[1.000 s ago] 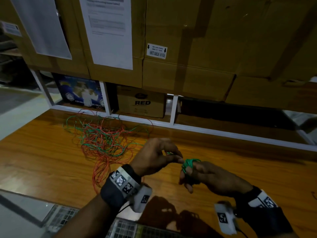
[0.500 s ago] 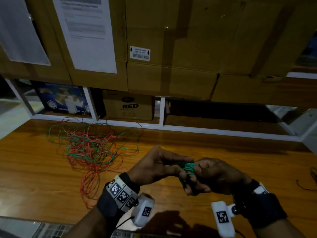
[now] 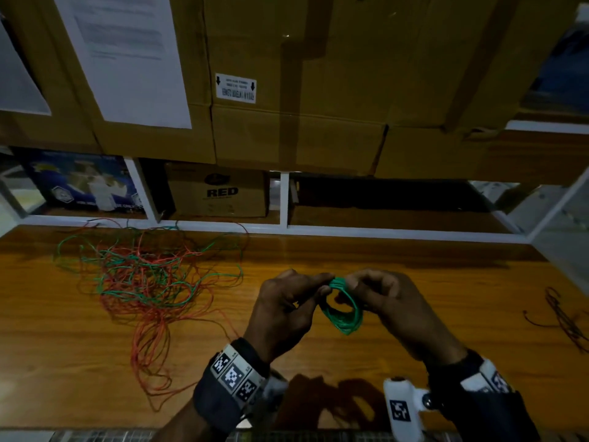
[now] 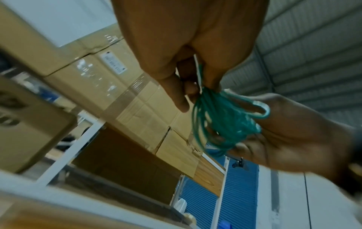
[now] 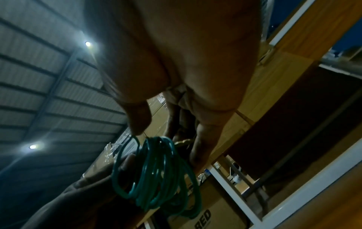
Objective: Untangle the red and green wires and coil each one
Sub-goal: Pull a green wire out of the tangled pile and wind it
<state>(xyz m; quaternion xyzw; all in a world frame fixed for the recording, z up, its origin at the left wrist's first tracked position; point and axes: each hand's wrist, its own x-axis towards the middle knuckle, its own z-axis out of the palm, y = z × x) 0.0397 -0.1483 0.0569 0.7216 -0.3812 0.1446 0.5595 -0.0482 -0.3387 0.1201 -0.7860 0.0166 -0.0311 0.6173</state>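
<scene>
A small coil of green wire (image 3: 344, 309) hangs between my two hands above the wooden table (image 3: 414, 282). My left hand (image 3: 318, 283) pinches the coil's top from the left, and my right hand (image 3: 349, 282) pinches it from the right. The left wrist view shows the green coil (image 4: 219, 124) bunched under my fingertips; the right wrist view shows the green coil's (image 5: 156, 178) loops hanging below my thumb. A loose tangle of red and green wires (image 3: 143, 275) lies spread on the table to the left, with red loops trailing toward the near edge.
Stacked cardboard boxes (image 3: 302, 74) with a paper sheet (image 3: 127, 59) fill the shelf behind the table. Under it stand a box marked RED (image 3: 220, 191) and a blue printed box (image 3: 83, 180). A thin dark wire (image 3: 561, 317) lies at the table's right.
The green loops were wrapped round my right fingers; now they hang as a free coil pinched at its top by both hands. The head view has shifted slightly.
</scene>
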